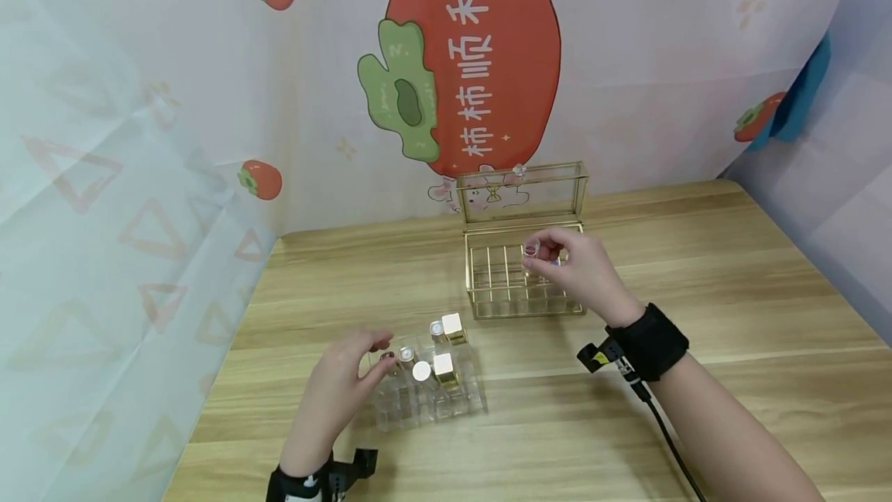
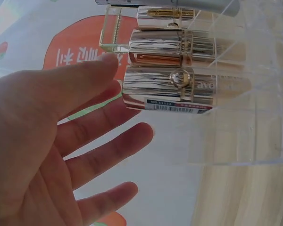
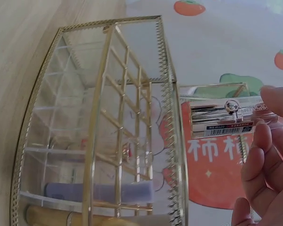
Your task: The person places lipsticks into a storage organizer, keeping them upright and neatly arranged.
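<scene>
My right hand (image 1: 574, 266) pinches a shiny metallic lipstick tube (image 3: 217, 117) by its clear end, between thumb and fingers. The tube hangs over the right part of a gold-framed glass box (image 1: 471, 277) whose lid (image 1: 523, 221) stands up. Inside the box, a purple tube (image 3: 94, 192) and a gold tube (image 3: 47, 216) lie in compartments. My left hand (image 1: 340, 374) is at the left side of a clear organizer (image 1: 460, 401) with several lipsticks. Its loosely bent fingers reach the capped end of a metallic lipstick (image 2: 155, 87), which stands in a slot.
Two square gold caps (image 1: 444, 366) and a round white cap (image 1: 421, 371) rise from the organizer. The wooden table (image 1: 557, 424) meets a printed cloth backdrop (image 1: 334, 99) behind the box. A black cable (image 1: 669, 428) runs from the right wrist strap.
</scene>
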### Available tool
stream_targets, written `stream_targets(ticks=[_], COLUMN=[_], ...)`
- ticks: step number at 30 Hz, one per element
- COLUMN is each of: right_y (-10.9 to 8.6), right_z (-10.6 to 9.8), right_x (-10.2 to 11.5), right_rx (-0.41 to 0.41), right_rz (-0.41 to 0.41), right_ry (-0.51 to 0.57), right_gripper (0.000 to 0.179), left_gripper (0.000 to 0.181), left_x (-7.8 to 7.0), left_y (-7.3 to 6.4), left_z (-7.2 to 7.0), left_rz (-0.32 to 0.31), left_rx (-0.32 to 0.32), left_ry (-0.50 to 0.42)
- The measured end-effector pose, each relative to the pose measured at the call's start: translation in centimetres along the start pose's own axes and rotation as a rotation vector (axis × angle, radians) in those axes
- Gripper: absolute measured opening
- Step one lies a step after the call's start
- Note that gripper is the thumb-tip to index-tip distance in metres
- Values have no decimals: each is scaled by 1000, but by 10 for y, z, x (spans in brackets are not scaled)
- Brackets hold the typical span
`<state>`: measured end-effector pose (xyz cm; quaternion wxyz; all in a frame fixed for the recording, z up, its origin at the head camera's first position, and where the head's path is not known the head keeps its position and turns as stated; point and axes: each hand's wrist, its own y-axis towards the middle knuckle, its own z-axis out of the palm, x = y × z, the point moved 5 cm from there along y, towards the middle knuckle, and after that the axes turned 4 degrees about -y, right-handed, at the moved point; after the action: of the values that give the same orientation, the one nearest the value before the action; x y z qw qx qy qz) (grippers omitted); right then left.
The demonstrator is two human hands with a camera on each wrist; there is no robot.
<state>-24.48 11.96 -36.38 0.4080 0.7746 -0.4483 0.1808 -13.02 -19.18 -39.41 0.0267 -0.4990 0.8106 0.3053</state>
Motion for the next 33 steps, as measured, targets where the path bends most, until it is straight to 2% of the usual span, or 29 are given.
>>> stream_targets(ticks=[5, 14, 26, 33], right_y=[-2, -5, -8, -10], right_z=[1, 0, -6, -8], right_x=[-8, -22, -30, -32], right_rx=[7, 25, 86, 130], right_rz=[28, 57, 60, 90], right_ry=[-17, -59, -135, -164], right_gripper=[20, 21, 21, 21], left_gripper=[34, 34, 32, 32], left_x=[3, 3, 5, 4], left_y=[-4, -5, -6, -6], left_z=[4, 6, 7, 8], left_rz=[-15, -16, -26, -20], left_rx=[30, 22, 40, 41], left_ry=[11, 14, 11, 8])
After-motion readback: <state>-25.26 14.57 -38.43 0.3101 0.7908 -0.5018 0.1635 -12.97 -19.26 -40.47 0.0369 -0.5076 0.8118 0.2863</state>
